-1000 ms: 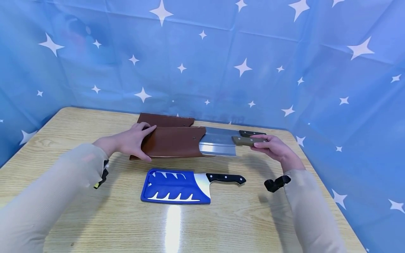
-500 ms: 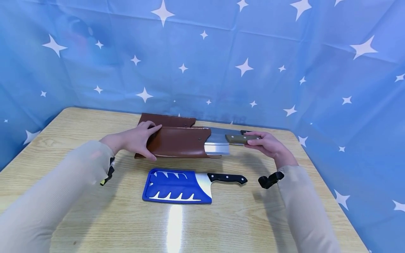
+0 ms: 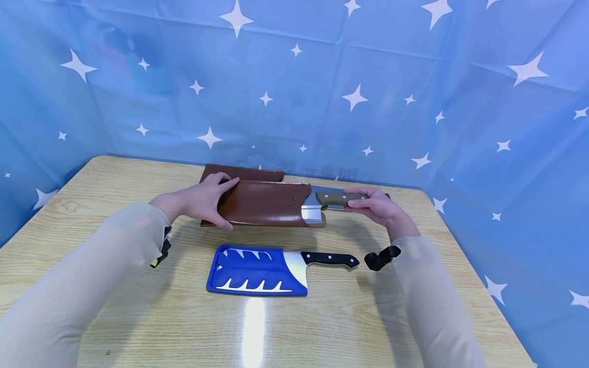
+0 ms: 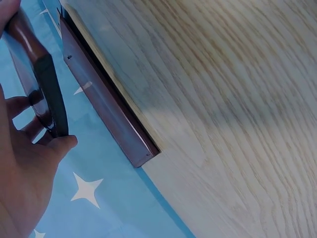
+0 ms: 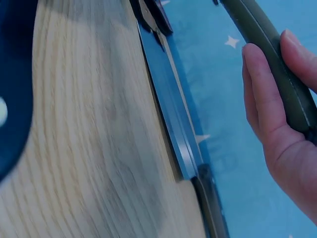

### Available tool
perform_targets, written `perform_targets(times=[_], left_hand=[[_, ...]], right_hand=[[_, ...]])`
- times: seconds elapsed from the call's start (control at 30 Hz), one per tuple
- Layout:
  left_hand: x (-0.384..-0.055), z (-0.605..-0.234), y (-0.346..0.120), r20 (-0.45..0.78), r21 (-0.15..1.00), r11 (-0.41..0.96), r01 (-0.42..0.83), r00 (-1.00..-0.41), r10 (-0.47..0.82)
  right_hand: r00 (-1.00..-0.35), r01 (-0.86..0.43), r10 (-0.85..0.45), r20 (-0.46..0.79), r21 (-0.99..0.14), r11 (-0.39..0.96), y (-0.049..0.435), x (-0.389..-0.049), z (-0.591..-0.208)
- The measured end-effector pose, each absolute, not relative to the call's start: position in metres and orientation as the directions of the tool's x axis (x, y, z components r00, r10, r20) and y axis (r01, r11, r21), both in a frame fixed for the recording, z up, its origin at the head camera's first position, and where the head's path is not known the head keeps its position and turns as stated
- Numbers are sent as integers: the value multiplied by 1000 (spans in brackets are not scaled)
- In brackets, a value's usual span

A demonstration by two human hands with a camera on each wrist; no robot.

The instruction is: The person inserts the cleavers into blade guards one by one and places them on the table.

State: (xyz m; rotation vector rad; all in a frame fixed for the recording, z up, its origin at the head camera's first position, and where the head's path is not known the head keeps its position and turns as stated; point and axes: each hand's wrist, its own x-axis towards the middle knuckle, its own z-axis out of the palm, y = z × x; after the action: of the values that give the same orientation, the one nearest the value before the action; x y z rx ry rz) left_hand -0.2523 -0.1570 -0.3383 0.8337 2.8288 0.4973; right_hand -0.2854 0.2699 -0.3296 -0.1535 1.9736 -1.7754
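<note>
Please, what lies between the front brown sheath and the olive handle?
The head view shows bare silver blade between the front brown sheath and the olive handle.

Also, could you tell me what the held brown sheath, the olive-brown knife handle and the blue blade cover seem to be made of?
Held brown sheath: perhaps leather or imitation leather, from its smooth, glossy sheen.
Olive-brown knife handle: smooth, wood or plastic; I see no clear grain to settle it.
Blue blade cover: likely smooth plastic, from its even colour and crisp outline.
</note>
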Motion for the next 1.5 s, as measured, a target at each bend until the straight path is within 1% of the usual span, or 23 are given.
perform_targets(times=[0.37,0.5,0.63,0.87,1.07,1.2,1.27,1.4,1.5], left_hand=[[-254,-340,-153,-48,370,790,489,-839,542],[-254,-340,-151,-33,369,787,494,-839,543],[-254,-343,-147,-27,368,782,504,-835,550],[-252,-351,-143,-43,371,786,495,-836,547],[-251,-363,-144,-55,348,786,511,-826,561],[-250,-371,-149,-73,320,802,504,-831,552],[-249,-374,-150,-83,306,809,501,-833,547],[-247,-379,-152,-97,282,815,506,-830,549],[-247,-381,-153,-108,284,816,504,-828,550]], right_hand=[[-874,244,-399,-278,-960,134,255,-287,-333],[-871,235,-406,-277,-960,152,251,-287,-334],[-862,220,-416,-290,-953,207,241,-287,-336],[-839,185,-420,-346,-907,378,230,-287,-340],[-788,150,-484,-380,-881,449,233,-289,-354],[-755,99,-530,-387,-866,491,234,-290,-362],[-748,88,-533,-396,-854,512,234,-290,-363],[-721,81,-557,-413,-848,524,233,-290,-363],[-704,90,-567,-427,-847,524,233,-291,-362]])
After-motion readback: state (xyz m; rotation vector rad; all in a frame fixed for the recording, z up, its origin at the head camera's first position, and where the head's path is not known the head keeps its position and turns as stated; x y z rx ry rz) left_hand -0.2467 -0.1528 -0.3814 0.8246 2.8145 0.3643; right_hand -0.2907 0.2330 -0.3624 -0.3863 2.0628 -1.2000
